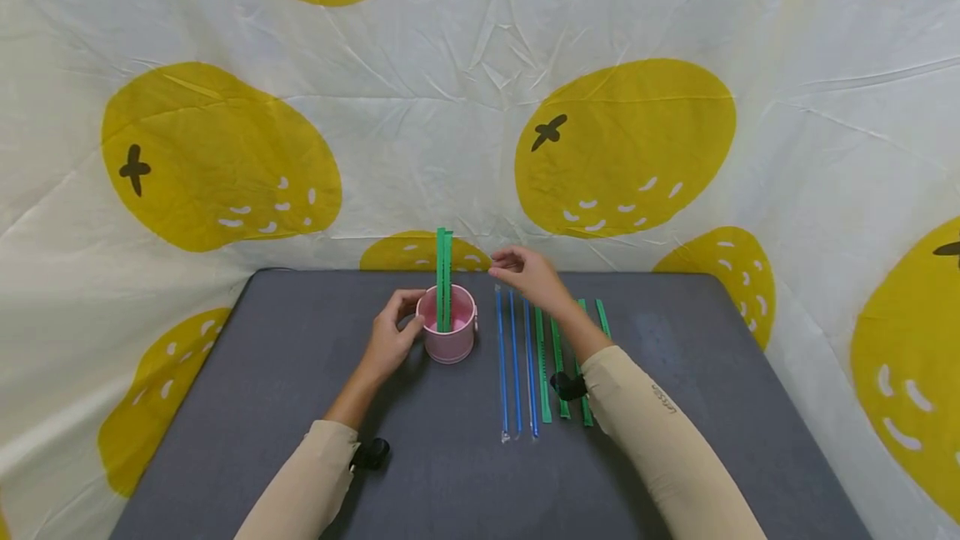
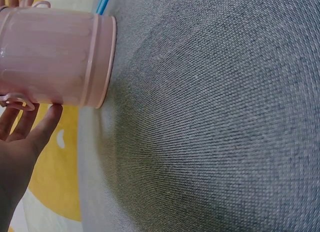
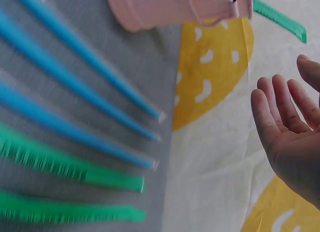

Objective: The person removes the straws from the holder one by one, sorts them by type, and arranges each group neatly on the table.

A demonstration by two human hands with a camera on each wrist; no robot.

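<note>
My left hand (image 1: 392, 333) holds a small pink bucket (image 1: 450, 347) at its left side, thumb at the near rim. In the left wrist view, its fingertips (image 2: 46, 123) meet the bucket wall beside a small handle loop. Two slim green-wrapped sticks, like straws in printed sleeves (image 1: 442, 277), stand upright in the bucket. My right hand (image 1: 531, 277) hovers to the right of the bucket, over the far ends of the row, with nothing in it. The right wrist view shows its fingers loosely bent and spread from the thumb.
Right of the bucket, three blue straws (image 1: 516, 382) in clear film lie side by side. Several green-wrapped sticks (image 1: 543, 382) continue the row, partly hidden under my right forearm. The dark grey table (image 1: 300, 365) ends at a white cloth (image 1: 420, 165) printed with yellow fruit.
</note>
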